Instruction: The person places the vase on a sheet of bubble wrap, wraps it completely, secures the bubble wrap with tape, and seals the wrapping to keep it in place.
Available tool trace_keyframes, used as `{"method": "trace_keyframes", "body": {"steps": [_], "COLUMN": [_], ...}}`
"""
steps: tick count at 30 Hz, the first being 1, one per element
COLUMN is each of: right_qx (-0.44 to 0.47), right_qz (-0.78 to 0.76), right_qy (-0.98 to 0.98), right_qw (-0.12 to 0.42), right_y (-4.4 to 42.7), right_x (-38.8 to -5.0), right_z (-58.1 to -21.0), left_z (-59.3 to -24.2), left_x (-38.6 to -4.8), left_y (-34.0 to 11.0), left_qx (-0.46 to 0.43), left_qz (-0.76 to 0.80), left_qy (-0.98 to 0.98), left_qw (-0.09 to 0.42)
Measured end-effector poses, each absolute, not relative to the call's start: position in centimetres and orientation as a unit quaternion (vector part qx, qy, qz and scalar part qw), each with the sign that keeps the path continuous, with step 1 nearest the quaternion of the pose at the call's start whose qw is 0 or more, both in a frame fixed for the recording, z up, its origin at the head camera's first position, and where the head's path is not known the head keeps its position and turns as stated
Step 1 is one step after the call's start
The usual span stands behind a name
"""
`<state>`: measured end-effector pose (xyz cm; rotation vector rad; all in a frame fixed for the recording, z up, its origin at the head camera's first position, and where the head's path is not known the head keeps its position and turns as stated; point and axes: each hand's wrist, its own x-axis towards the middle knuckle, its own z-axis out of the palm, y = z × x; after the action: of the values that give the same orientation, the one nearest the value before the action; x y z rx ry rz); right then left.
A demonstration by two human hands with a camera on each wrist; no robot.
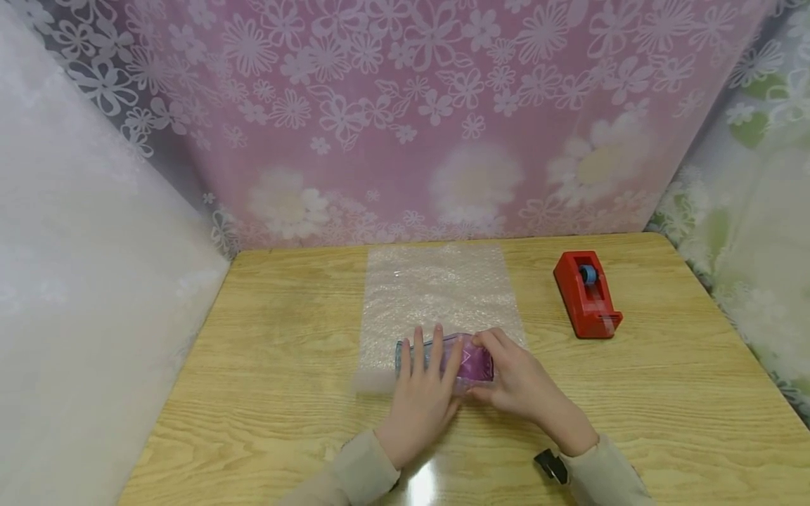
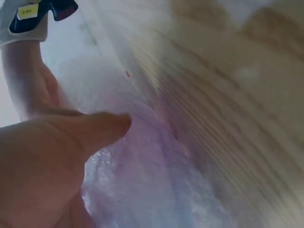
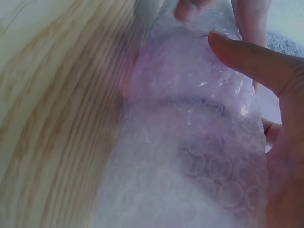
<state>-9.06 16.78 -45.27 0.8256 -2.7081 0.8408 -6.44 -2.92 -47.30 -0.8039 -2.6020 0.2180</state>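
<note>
- Head view: sheet of clear bubble wrap [image 1: 436, 288] flat on the pale yellow wood-grain table [image 1: 272, 337]; taken as landmark.
- Transparent tapered cup [image 1: 471, 362], bluish at one end and purple at the other, lies on its side on the near part of the sheet, purple end to the right.
- Left hand [image 1: 420, 400]: at the sheet's near edge, fingers straight and spread, resting over the cup's bluish end and middle.
- Right hand [image 1: 519, 376]: at the sheet's near right corner, fingers and thumb clamped on the cup's purple end. Hands near each other.
- Red tape dispenser [image 1: 585, 309] with a small blue tape roll [image 1: 588, 274]: right of the sheet, well apart from it.
- Pink curtain with white flowers [image 1: 392, 126]: beyond the sheet's far edge.
- Left wrist view: left thumb extends over the wrap, purple tint beneath; image blurred. Dark blue fitting with a yellow label [image 2: 27, 12] at the other arm's pale cuff [image 2: 33, 38], beyond the wrap.
- Right wrist view: wrap covers the cup's near side, round bubbles distinct; right thumb over it. Left fingers partly seen; their contact cannot be told here.
</note>
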Motion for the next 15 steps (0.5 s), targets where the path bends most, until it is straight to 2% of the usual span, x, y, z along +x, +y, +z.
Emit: {"method": "trace_keyframes", "body": {"steps": [4, 11, 15], "right_qx": [0.274, 0.273, 0.27], "right_qz": [0.284, 0.287, 0.287], "right_qy": [-0.915, -0.915, -0.917], "right_qw": [0.084, 0.078, 0.067], "right_y": [16.9, 17.0, 17.1], "right_x": [-9.1, -9.2, -9.2], "right_z": [-45.3, -45.2, -45.1], "left_z": [-47.1, -45.9, -45.5], "left_x": [-7.1, -8.3, -8.6], "left_y": [-3.0, -3.6, -4.0], "left_qx": [-0.299, -0.317, -0.329], "left_qz": [0.067, 0.002, -0.013], "left_qy": [-0.931, -0.938, -0.934], "left_qw": [0.2, 0.14, 0.138]}}
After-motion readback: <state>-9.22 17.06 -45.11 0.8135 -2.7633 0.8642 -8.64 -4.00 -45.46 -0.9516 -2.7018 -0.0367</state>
